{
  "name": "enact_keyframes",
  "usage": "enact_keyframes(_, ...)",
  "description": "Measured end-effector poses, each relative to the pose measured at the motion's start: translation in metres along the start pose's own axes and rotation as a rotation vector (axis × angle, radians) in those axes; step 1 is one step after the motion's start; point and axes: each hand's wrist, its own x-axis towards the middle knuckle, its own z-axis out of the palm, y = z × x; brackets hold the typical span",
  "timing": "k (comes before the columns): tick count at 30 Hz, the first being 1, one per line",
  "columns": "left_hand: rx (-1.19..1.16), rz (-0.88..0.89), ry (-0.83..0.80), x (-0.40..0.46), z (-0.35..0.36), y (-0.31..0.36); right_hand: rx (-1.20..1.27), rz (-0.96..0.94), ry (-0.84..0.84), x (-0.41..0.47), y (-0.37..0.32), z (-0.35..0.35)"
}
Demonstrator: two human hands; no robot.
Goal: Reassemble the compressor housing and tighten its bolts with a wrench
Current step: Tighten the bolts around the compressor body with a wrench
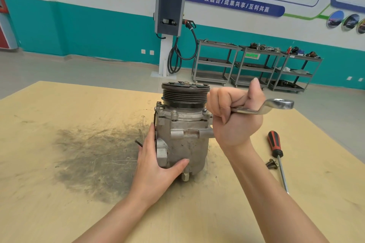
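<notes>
We steady one compressor (183,134) at the workbench (49,193) centre, pulley up, long axis vertical.
Our left hand (156,167) wraps its lower body at 8 o'clock; our right hand (235,116) fists one wrench (272,105), ring end toward 3 o'clock. One screwdriver (276,154) and loose bolts (271,163) lie at 4 o'clock.

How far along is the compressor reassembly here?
Done: the compressor stands upright in one piece, bolts seated in its flange. In hand: the left hand steadies it; the right hand grips the wrench, off any bolt. Left: tightening; loose bolts lie beside the screwdriver.
</notes>
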Motion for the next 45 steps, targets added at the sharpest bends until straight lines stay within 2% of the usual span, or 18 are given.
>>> enact_keyframes(11, 0.002, 0.008, -0.011, 0.001, -0.001, 0.006, 0.048, 0.042, 0.019, 0.003, -0.004, -0.006)
enact_keyframes(15, 0.012, 0.02, 0.003, 0.001, -0.003, 0.005, 0.105, 0.013, -0.053, 0.021, -0.015, -0.007)
enact_keyframes(22, 0.0, 0.035, 0.011, 0.001, -0.002, 0.005, 0.154, 0.129, -0.093, 0.017, -0.005, -0.019)
enact_keyframes(29, 0.013, 0.038, 0.008, 0.001, -0.003, 0.005, 0.128, 0.179, -0.339, 0.018, -0.004, -0.027)
enact_keyframes(39, 0.036, 0.052, 0.0, 0.002, -0.001, 0.0, 0.205, 0.171, -0.451, 0.018, 0.001, -0.038)
enact_keyframes(42, 0.053, 0.063, -0.004, 0.002, -0.001, 0.001, 0.278, 0.149, -0.488, 0.022, 0.004, -0.043)
enact_keyframes(45, 0.063, 0.065, 0.0, 0.002, -0.001, 0.0, 0.57, 0.15, -0.438, 0.021, 0.01, -0.05)
